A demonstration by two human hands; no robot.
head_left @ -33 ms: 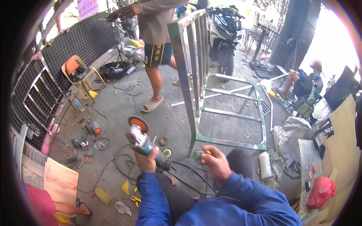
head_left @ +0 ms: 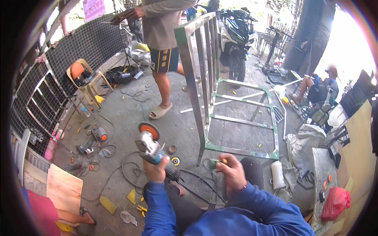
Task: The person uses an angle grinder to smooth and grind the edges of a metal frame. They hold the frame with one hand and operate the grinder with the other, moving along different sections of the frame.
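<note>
My left hand (head_left: 154, 170) grips an angle grinder (head_left: 151, 151) by its body, its orange disc (head_left: 149, 129) pointing up and away over the concrete floor. The grinder's black cable (head_left: 193, 175) runs across my lap. My right hand (head_left: 232, 173) is closed around a small green object (head_left: 214, 163) with an orange tip, held just in front of the near corner of a green-painted metal frame (head_left: 240, 150) that lies flat on the floor. An upright steel railing (head_left: 199, 78) rises from the frame's left side. Both my sleeves are blue.
A person in shorts and slippers (head_left: 163, 59) stands beyond the railing. A motorcycle (head_left: 236, 35) is parked behind. Another person (head_left: 321, 88) sits at right. Loose discs (head_left: 173, 155), tools and cables lie on the floor at left, by a yellow chair (head_left: 84, 80), mesh panels (head_left: 78, 43) and a plywood sheet (head_left: 65, 188).
</note>
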